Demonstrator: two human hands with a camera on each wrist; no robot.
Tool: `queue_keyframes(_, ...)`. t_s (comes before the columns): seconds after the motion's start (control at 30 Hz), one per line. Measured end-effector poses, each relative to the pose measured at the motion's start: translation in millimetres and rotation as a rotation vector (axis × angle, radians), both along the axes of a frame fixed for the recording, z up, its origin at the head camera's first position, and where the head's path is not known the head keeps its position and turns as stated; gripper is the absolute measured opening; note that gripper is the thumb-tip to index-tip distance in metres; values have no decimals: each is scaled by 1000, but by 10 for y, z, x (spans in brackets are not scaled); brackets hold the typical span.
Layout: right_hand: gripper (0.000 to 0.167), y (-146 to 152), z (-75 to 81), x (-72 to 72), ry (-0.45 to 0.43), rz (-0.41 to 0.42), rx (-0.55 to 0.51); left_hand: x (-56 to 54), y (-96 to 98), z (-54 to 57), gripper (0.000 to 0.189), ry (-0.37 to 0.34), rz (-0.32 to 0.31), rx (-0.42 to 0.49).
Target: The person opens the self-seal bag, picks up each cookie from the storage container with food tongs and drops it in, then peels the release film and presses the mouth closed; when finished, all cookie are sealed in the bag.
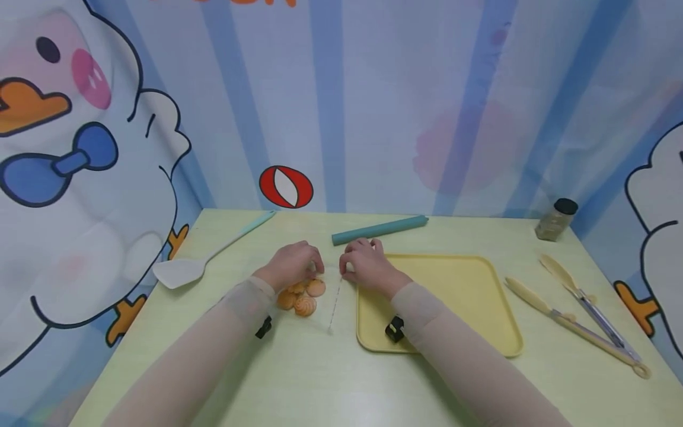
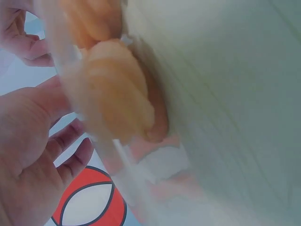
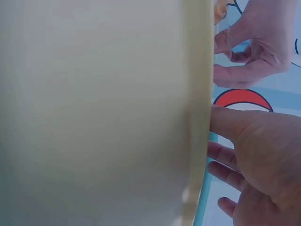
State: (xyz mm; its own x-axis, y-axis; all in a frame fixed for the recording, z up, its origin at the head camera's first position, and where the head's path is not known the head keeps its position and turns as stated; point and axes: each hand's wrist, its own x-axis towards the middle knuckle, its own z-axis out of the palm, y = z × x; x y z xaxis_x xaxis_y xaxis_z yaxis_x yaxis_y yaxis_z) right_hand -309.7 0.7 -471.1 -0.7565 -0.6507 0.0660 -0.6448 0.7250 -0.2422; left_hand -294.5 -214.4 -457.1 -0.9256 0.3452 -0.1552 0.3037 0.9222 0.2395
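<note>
A clear plastic bag (image 1: pixel 324 317) lies on the table with several orange-tan, shell-shaped pieces (image 1: pixel 305 306) inside. Its right edge shows as a thin dashed line. My left hand (image 1: pixel 299 265) is at the bag's far side, thumb and fingers pinching its edge just beyond the shell-shaped pieces. In the left wrist view, the shell-shaped pieces (image 2: pixel 117 89) show close up through the film, beside the left thumb. My right hand (image 1: pixel 368 267) pinches the bag's far right corner, over the left edge of a yellow tray (image 1: pixel 443 296). The tray hides the right fingertips in the right wrist view.
A teal rolling pin (image 1: pixel 380 230) lies behind the right hand. On the left rests a white spatula (image 1: pixel 181 272) with a light teal handle. Tongs (image 1: pixel 581 323) lie right of the tray, with a black-lidded jar (image 1: pixel 557 219) behind. A printed curtain (image 1: pixel 363 118) stands at the table's back.
</note>
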Motion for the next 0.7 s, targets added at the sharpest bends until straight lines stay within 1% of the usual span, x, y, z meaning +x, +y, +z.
queue_keyframes(0.07,3,1,1,-6,-9,10,-17,-3,4,4,15,4,5,-7)
queue_keyframes(0.17,5,-6,-8,-16,-35,13,-31,1,5,12,16,-14,22,12)
queue_keyframes(0.3,9,-3,-53,-28,-51,15,6,1,5,10,18,-26,24,30)
queue_keyframes(0.43,14,-2,-84,-42,-41,47,50,-4,-7,7,17,2,7,12)
queue_keyframes(0.5,15,5,-85,-43,-47,53,50,-5,-11,3,17,4,7,9)
queue_keyframes(0.7,5,40,-59,-51,-93,43,16,-4,-5,-17,17,-2,15,17)
